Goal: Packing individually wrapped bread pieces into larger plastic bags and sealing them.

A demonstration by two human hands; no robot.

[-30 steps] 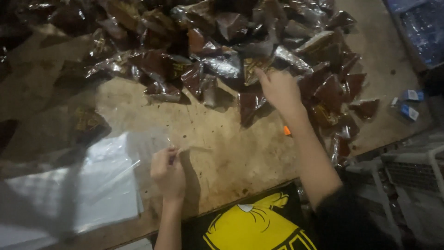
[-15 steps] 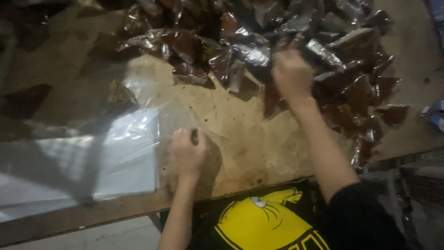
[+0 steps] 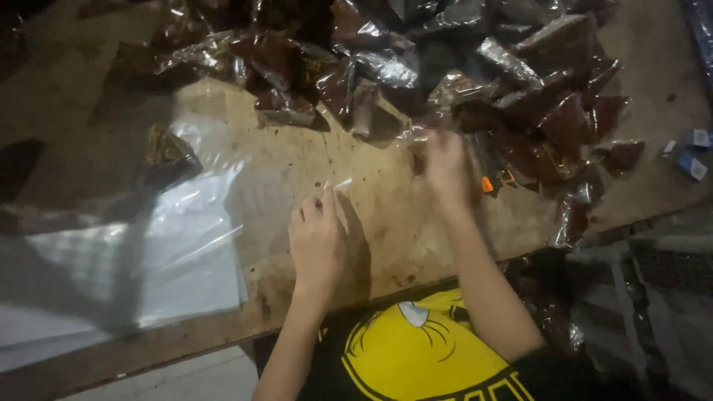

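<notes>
Left hand (image 3: 318, 241) pinches a clear plastic bag (image 3: 186, 245); blurred right hand (image 3: 445, 165) touches packets (image 3: 520, 104), grip unclear.

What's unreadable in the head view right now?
- Right hand: motion-blurred; grip on any packet cannot be told.
- Packet pile: too dark and glossy to tell contents; cut off by top edge.
- Left hand: fingertips lift a clear bag; its opening is not visible.
- Small blue items: too small.

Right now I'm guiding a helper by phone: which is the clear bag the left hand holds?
Start at the wooden table, below the heap of dark packets. The left hand pinches an empty clear bag, separate from the flat stack of bags at its left.
</notes>
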